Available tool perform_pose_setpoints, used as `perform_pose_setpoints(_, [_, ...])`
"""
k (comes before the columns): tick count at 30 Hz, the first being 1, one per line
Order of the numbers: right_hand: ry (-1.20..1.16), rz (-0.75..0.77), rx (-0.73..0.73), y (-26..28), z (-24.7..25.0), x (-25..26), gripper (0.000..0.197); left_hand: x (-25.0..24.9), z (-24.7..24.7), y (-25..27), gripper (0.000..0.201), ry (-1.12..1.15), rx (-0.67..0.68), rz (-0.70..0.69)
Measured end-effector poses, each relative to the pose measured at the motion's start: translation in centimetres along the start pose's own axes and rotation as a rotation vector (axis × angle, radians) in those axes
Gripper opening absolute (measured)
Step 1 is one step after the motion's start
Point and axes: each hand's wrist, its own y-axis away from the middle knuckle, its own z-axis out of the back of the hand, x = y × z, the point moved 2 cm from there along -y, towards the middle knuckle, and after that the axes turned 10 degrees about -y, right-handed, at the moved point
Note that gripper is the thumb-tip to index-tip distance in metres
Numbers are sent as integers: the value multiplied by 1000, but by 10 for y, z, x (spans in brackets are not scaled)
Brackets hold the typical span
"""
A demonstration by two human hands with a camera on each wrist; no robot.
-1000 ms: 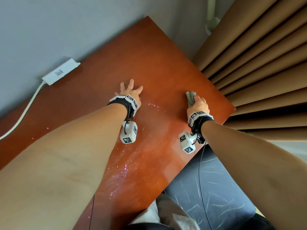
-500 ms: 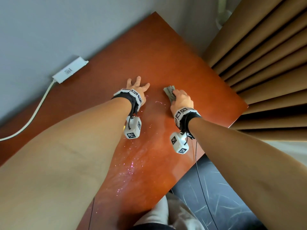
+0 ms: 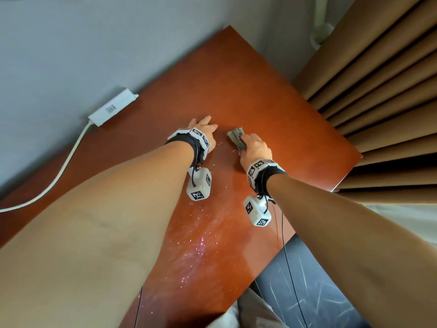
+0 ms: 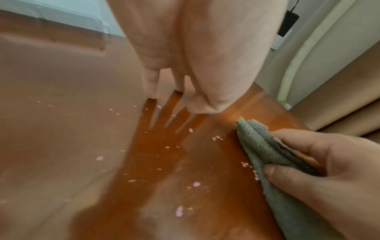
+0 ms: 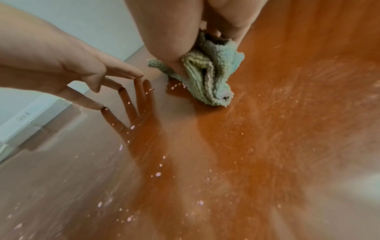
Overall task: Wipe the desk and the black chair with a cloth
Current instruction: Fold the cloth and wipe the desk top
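A glossy red-brown desk (image 3: 272,95) fills the head view, strewn with small pink crumbs (image 3: 201,247). My right hand (image 3: 254,147) grips a folded grey-green cloth (image 3: 236,137) and presses it on the desk top; the cloth (image 5: 211,76) bunches under the palm in the right wrist view, and its folded edge (image 4: 265,146) shows in the left wrist view. My left hand (image 3: 204,130) stands just left of the cloth, fingers straight, fingertips (image 5: 96,105) touching the desk. The black chair (image 3: 319,285) lies below the desk's near edge.
A white power adapter (image 3: 113,107) with its cable (image 3: 61,171) lies at the desk's back left against the grey wall. Brown curtains (image 3: 378,91) hang close along the desk's right edge. A thin black wire (image 3: 287,263) runs down from my right wrist.
My right hand has slid the cloth leftward from the desk's right edge toward the left hand. The left hand has stayed planted on the desk.
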Motion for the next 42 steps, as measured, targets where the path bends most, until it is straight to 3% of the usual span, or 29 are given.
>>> perform_pose_setpoints(3, [-30, 17, 29, 2, 1, 0, 33, 16, -2, 9, 59, 62, -149, -8])
perform_pose_setpoints(6, [-95, 41, -16, 2, 7, -2, 31, 34, -13, 22, 59, 96, -202, 60])
perform_pose_setpoints(10, [-124, -93, -215, -4, 22, -11, 39, 57, -25, 34, 74, 142, -167, 143])
perform_pose_setpoints(14, [-68, -224, -148, -6, 14, -11, 49, 65, -28, 37, 84, 114, -82, 158])
perform_pose_setpoints(29, [-12, 180, 114, 7, -30, 39, 47, 67, -28, 39, 93, 136, -22, 139])
perform_pose_setpoints(35, [-87, 213, 189, 11, -27, 44, 45, 66, -23, 43, 98, 128, 3, 146])
perform_pose_setpoints(39, [-163, 114, -5, 2, -14, 46, 37, 65, -21, 46, 100, 108, 3, 145])
perform_pose_setpoints(42, [-146, 24, -132, -10, -5, 40, 43, 64, -22, 46, 104, 91, 10, 145])
